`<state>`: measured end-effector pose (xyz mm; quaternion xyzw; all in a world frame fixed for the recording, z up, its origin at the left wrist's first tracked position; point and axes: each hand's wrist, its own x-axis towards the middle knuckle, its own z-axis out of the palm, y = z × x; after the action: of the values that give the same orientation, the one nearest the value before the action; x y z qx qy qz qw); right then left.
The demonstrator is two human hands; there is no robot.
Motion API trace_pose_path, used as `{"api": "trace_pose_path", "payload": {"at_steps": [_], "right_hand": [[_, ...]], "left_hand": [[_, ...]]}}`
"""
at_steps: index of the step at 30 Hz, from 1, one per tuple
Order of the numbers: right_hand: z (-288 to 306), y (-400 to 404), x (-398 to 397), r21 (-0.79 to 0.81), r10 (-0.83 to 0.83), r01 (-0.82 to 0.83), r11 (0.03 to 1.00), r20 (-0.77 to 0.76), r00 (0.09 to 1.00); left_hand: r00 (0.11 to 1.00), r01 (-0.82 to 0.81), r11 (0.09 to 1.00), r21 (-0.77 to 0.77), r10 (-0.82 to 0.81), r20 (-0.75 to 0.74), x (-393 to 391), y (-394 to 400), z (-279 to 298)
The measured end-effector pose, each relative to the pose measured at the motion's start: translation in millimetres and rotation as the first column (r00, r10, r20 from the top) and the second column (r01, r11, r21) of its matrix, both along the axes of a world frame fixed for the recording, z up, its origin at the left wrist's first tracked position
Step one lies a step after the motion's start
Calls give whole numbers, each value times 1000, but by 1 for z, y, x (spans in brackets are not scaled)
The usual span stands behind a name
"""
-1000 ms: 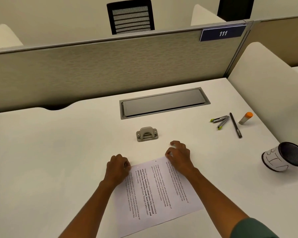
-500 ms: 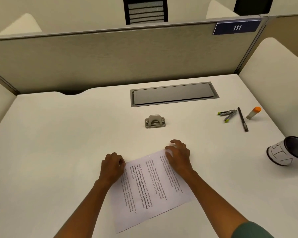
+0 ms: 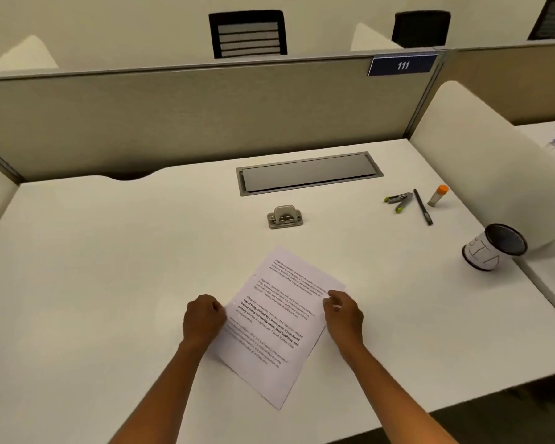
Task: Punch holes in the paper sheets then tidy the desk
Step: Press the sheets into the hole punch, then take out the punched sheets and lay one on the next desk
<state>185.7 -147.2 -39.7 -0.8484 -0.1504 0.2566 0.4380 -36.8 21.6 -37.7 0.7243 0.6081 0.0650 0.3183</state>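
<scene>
Lying diagonally between left hand (image 3: 204, 317) and right hand (image 3: 345, 314), both pinching its edges, paper (image 3: 276, 322) points toward hole punch (image 3: 285, 216) ahead.

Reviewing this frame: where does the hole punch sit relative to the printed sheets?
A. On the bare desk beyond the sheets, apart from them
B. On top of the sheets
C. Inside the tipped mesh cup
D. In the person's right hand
A: the hole punch stands on the desk past the far corner of the sheets, clear of them, and neither hand touches it.
</scene>
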Motion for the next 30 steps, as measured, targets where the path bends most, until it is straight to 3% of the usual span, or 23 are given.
{"api": "trace_pose_path", "payload": {"at_steps": [12, 19, 24, 30], "right_hand": [[2, -52, -63, -113, -270, 246, 963, -334, 903], [6, -69, -86, -135, -233, 194, 972, -411, 881], [7, -79, -90, -131, -209, 172, 976, -374, 903], [-3, -81, -86, -41, -179, 182, 982, -476, 861]], "left_hand": [[943, -176, 927, -330, 255, 215, -31, -26, -4], [867, -196, 857, -476, 378, 324, -43, -31, -15], [843, -200, 844, -497, 407, 352, -46, -34, -19], [838, -182, 845, -503, 401, 370, -47, -37, -19]]}}
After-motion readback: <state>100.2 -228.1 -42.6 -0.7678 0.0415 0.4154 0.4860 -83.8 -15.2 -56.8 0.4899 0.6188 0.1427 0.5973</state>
